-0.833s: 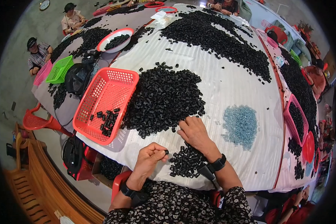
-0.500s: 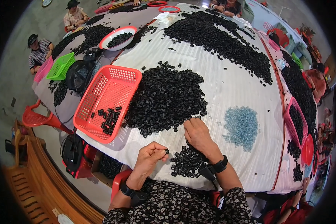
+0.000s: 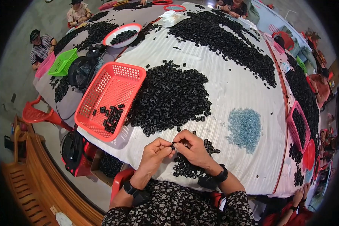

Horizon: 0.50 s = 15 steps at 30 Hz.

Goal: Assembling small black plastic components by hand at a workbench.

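Together, our left hand (image 3: 155,153) and right hand (image 3: 193,150) met, both grips pinched almost closed on one small black piece (image 3: 173,145). Partly hidden by the right one, a small black heap (image 3: 185,168) lay on our white-covered surface (image 3: 224,94). Farther off lay our larger black pile (image 3: 169,98), with a red basket (image 3: 111,92) left of it and pale bluish pieces (image 3: 245,130) to the right.

A white-covered table (image 3: 237,92) carries a red basket (image 3: 113,90), black-piece heaps (image 3: 169,100) and a pale blue pile (image 3: 245,130).
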Motion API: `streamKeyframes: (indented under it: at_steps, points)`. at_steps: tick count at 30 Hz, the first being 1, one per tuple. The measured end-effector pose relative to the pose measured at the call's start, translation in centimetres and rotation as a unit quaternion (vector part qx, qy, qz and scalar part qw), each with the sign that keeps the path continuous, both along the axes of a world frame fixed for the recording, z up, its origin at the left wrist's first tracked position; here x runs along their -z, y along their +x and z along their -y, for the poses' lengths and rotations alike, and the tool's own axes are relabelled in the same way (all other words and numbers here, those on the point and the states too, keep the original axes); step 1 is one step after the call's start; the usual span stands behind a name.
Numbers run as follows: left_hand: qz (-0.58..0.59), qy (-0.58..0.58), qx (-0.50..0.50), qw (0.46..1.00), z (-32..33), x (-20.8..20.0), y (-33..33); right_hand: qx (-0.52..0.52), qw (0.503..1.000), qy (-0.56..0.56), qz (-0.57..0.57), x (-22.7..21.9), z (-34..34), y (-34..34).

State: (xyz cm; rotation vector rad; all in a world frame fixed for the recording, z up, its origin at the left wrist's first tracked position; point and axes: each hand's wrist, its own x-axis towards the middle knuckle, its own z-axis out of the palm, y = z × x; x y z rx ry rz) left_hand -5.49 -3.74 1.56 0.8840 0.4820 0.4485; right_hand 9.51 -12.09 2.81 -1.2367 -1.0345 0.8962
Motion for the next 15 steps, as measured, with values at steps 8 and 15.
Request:
streamKeyframes:
  at_steps: [8, 15]
  points:
    - [0.011, 0.005, -0.01, 1.0, 0.1, 0.4, -0.1, -0.049, 0.99, -0.039, 0.128, -1.7, 0.2, 0.7]
    - [-0.012, 0.044, -0.01, 0.999, 0.1, 0.4, 0.1, -0.042, 0.976, -0.031, 0.212, -2.4, 0.5, 1.0]
